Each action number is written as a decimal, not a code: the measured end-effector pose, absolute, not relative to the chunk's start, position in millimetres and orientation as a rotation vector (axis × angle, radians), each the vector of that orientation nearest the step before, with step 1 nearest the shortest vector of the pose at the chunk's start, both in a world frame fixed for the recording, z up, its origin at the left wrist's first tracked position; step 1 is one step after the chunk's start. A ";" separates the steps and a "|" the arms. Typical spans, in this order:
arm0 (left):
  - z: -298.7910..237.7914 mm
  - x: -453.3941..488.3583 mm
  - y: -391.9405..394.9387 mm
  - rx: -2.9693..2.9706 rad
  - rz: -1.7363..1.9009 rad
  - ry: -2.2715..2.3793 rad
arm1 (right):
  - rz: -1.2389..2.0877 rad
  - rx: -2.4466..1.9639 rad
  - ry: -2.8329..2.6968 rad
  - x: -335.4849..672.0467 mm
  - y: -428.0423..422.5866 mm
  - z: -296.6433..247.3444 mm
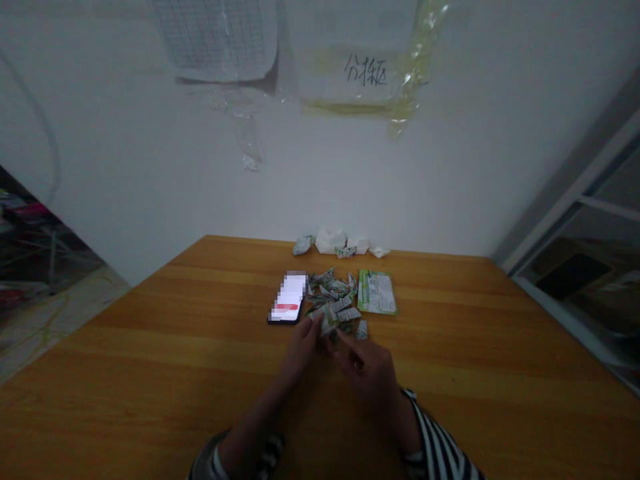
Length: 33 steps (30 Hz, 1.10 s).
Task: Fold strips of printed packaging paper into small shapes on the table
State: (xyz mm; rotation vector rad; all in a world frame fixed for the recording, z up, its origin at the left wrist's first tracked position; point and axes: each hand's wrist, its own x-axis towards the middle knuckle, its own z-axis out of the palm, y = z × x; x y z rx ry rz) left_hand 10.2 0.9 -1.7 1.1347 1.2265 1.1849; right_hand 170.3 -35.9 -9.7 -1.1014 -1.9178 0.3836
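Low over the wooden table, my left hand [302,347] pinches a green-and-white printed piece of paper [328,321] between thumb and fingers. From the other side my right hand [369,367] reaches in, its fingers curled and their tips at the paper's lower edge. Whether those tips grip the same piece is too dim to make out fully. Just beyond the hands lies a loose pile of crumpled and folded printed paper pieces [336,287]. One small piece [362,329] lies apart, close to my right hand's fingers.
A lit phone [289,299] lies left of the pile, and a flat green-and-white leaflet [377,292] lies right of it. Crumpled white paper wads [331,241] line the table's [165,320] back edge against the wall. Taped sheets [360,67] hang above; a metal frame [565,207] stands right.
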 end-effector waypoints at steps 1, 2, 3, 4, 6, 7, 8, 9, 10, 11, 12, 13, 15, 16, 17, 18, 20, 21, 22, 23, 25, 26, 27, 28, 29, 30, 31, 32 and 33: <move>-1.1 7.7 1.3 1.144 1.172 1.222 | 0.450 -1.142 -1.810 173.9 -34.1 -7.9; -0.3 6.0 1.1 1.165 1.144 1.200 | 0.537 -1.161 -1.699 177.8 -31.4 -6.5; 0.9 5.0 0.3 1.198 1.097 1.153 | 0.641 -1.158 -1.596 181.7 -28.0 -5.6; 2.4 4.7 -0.8 1.235 1.040 1.091 | 0.769 -1.123 -1.520 185.3 -24.2 -5.3; 5.8 5.5 -3.3 1.296 0.914 0.952 | 1.065 -1.006 -1.431 190.6 -17.2 -6.0; 7.3 6.3 -4.4 1.316 0.858 0.891 | 1.208 -0.953 -1.408 192.0 -14.7 -7.0; 8.4 7.0 -5.2 1.325 0.817 0.843 | 1.326 -0.915 -1.387 192.4 -13.1 -8.2; 8.9 7.7 -5.7 1.327 0.785 0.807 | 1.415 -0.895 -1.368 192.1 -12.5 -9.6; 8.8 8.2 -5.9 1.329 0.768 0.782 | 1.470 -0.892 -1.348 191.1 -12.6 -11.2; 8.0 8.6 -6.0 1.336 0.766 0.769 | 1.496 -0.900 -1.324 189.7 -13.2 -12.9; 6.7 8.8 -5.9 1.343 0.784 0.778 | 1.502 -0.910 -1.293 188.1 -13.9 -14.8; 5.3 9.0 -5.7 1.344 0.820 0.812 | 1.500 -0.919 -1.258 186.7 -14.5 -16.8; 3.0 9.4 -5.1 1.322 0.902 0.894 | 1.470 -0.918 -1.170 184.8 -14.5 -20.8; 2.6 9.6 -4.8 1.301 0.928 0.906 | 1.448 -0.914 -1.117 184.6 -13.9 -22.6; 2.8 9.8 -4.5 1.284 0.946 0.893 | 1.430 -0.910 -1.065 185.0 -13.1 -24.0; 3.8 9.8 -4.3 1.281 0.960 0.864 | 1.422 -0.908 -1.020 185.8 -12.1 -24.7; 7.2 9.6 -3.8 1.321 1.017 0.821 | 1.448 -0.905 -0.960 188.2 -10.7 -24.0; 9.2 9.2 -3.7 1.358 1.055 0.827 | 1.475 -0.897 -0.943 189.5 -10.5 -22.4; 11.2 8.7 -3.7 1.397 1.090 0.853 | 1.503 -0.880 -0.932 190.6 -10.6 -20.1; 12.9 8.0 -3.8 1.429 1.118 0.890 | 1.530 -0.857 -0.931 191.5 -11.1 -17.4; 15.1 6.9 -4.3 1.448 1.159 0.975 | 1.567 -0.804 -0.965 192.0 -12.5 -11.7; 15.5 6.6 -4.7 1.437 1.176 1.012 | 1.574 -0.787 -1.003 191.6 -13.3 -9.3; 15.4 6.7 -5.1 1.415 1.193 1.037 | 1.565 -0.785 -1.045 190.8 -14.0 -7.4; 15.0 7.2 -5.4 1.392 1.204 1.050 | 1.535 -0.801 -1.078 189.7 -14.6 -6.2; 14.2 8.2 -5.9 1.373 1.207 1.053 | 1.486 -0.833 -1.098 188.2 -15.0 -5.6; 13.3 9.7 -6.3 1.357 1.204 1.053 | 1.423 -0.871 -1.098 186.6 -15.3 -5.5; 12.3 11.4 -6.7 1.339 1.201 1.055 | 1.360 -0.910 -1.080 184.8 -15.5 -5.7; 11.4 13.1 -7.3 1.318 1.206 1.066 | 1.306 -0.941 -1.054 183.0 -15.7 -6.2; 10.6 14.7 -7.8 1.295 1.220 1.085 | 1.265 -0.963 -1.028 181.2 -15.8 -6.8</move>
